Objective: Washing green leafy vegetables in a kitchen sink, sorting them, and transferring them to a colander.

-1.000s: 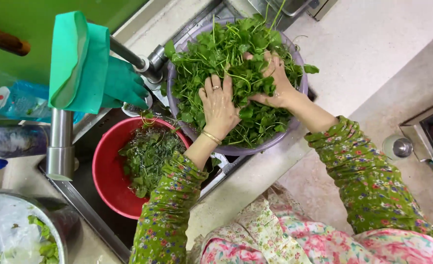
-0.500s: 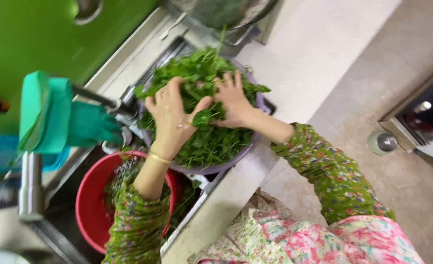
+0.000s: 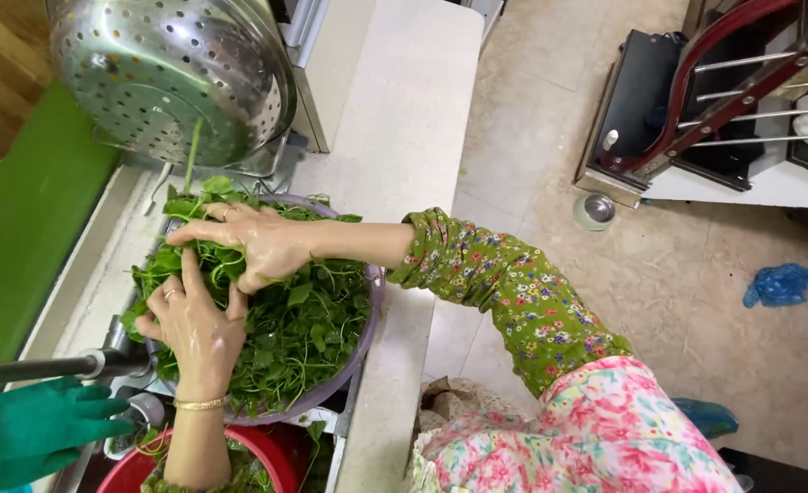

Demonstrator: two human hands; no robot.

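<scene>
A purple bowl (image 3: 369,321) heaped with green leafy vegetables (image 3: 304,319) rests over the sink. My left hand (image 3: 194,324) presses on the near left side of the heap, fingers spread in the leaves, a gold bracelet on its wrist. Across the far side of the heap lies my right hand (image 3: 253,239), fingers curled into the greens, with a floral sleeve behind it. Both hands are among the leaves; whether they grip any is unclear.
A perforated steel colander (image 3: 162,78) hangs above the bowl at the back. A red basin (image 3: 267,456) with greens sits below the bowl. A green rubber glove (image 3: 34,424) hangs on the tap (image 3: 48,367). White countertop (image 3: 395,155) runs right; tiled floor beyond.
The view has swung right and up: the colander and floor now show. Both hands have slid to the left side of the heap, the right hand reaching across the far edge.
</scene>
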